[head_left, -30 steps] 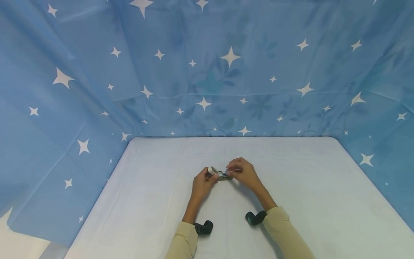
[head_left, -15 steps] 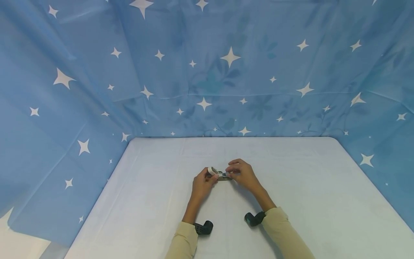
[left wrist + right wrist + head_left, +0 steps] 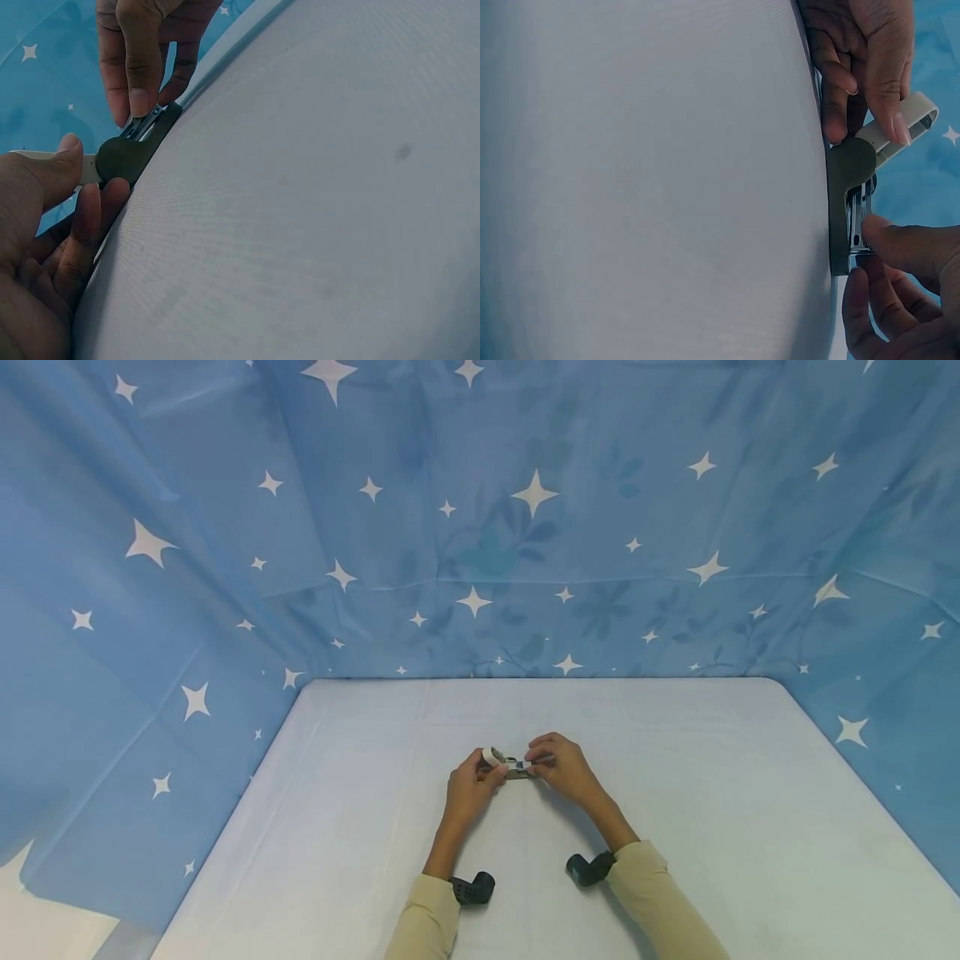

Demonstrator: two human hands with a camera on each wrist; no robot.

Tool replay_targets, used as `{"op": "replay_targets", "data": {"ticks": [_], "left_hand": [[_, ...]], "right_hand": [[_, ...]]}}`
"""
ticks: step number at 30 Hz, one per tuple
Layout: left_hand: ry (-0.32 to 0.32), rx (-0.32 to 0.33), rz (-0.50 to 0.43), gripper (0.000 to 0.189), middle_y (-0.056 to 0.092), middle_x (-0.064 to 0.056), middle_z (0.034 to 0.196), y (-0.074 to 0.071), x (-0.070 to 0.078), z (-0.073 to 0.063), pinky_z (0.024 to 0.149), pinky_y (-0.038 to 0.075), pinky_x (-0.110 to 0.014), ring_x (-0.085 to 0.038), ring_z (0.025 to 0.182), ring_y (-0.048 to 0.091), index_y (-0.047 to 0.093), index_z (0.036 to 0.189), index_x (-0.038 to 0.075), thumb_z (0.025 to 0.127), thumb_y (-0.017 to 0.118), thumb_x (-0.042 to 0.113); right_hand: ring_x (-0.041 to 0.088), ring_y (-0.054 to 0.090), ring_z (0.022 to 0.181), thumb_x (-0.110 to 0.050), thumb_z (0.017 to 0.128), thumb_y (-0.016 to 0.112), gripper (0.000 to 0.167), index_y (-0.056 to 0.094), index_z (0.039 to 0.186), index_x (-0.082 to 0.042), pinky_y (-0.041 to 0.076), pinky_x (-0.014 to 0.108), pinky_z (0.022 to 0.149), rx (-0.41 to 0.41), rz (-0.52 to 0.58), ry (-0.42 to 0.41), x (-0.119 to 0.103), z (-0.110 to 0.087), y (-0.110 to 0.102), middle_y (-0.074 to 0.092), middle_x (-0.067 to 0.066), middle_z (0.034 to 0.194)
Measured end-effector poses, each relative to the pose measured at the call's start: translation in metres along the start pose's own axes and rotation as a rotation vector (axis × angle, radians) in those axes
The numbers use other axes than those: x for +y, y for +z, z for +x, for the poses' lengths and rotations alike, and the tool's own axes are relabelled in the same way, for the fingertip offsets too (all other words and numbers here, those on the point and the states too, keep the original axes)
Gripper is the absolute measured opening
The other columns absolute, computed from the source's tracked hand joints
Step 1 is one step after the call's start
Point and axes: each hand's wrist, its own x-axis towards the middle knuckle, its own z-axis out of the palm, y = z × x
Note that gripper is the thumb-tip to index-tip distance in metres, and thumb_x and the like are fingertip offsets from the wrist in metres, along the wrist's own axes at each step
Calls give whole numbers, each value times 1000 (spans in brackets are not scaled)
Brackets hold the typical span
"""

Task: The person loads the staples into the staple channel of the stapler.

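Observation:
A stapler with a dark green base (image 3: 840, 225) and a white top arm (image 3: 919, 112) stands on the table, its arm swung up and back. Between them the metal staple channel (image 3: 859, 217) lies bare. My left hand (image 3: 468, 789) holds the raised arm, thumb on the white part and fingers by the round hinge (image 3: 120, 159). At the channel's front end is my right hand (image 3: 566, 768), its thumb on the metal and its fingertips around the end, pinching there. Whether a staple strip sits under those fingers is hidden.
A white-covered table (image 3: 360, 827) spreads around both hands. Blue curtains (image 3: 525, 527) with white stars hang behind it and at both sides. Each wrist wears a black camera, the left wrist camera (image 3: 474, 888) and the right wrist camera (image 3: 589, 869).
My right hand has shifted slightly down along the stapler's front end, its fingers drawing closer together, and more of the metal channel shows. The left hand keeps its hold in place.

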Motion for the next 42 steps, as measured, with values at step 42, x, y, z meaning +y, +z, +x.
{"op": "replay_targets", "data": {"ticks": [42], "left_hand": [[-4, 2, 12, 30, 74, -4, 98, 0, -1, 0, 65, 52, -21, -8, 77, 69, 63, 114, 12, 94, 66, 35]], "right_hand": [[26, 65, 96, -12, 90, 69, 7, 73, 92, -6, 51, 43, 85, -46, -22, 98, -5, 1, 5, 69, 9, 96]]}}
